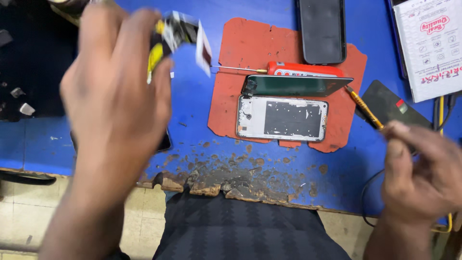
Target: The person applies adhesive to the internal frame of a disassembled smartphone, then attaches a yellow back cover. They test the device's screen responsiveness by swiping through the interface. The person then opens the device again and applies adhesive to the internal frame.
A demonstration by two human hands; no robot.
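My left hand (pixel 113 91) is raised over the blue bench, blurred, gripping a small yellow, black and white packet (pixel 175 36) at its fingertips. My right hand (pixel 421 166) is at the right edge and pinches the end of a thin yellow-handled tool (pixel 365 110), whose tip points toward the phones. On a red mat (pixel 240 53) lies an opened phone frame (pixel 282 118), its white inner side up. A green-backed phone panel (pixel 296 85) leans just behind it. A red-handled screwdriver (pixel 288 70) lies behind that.
A black phone (pixel 321 29) lies face up at the top of the mat. A dark flat panel (pixel 390 106) and a white printed pouch (pixel 430 45) sit at right. The bench's front edge (pixel 231 185) is chipped and worn. Cables (pixel 440 110) run at far right.
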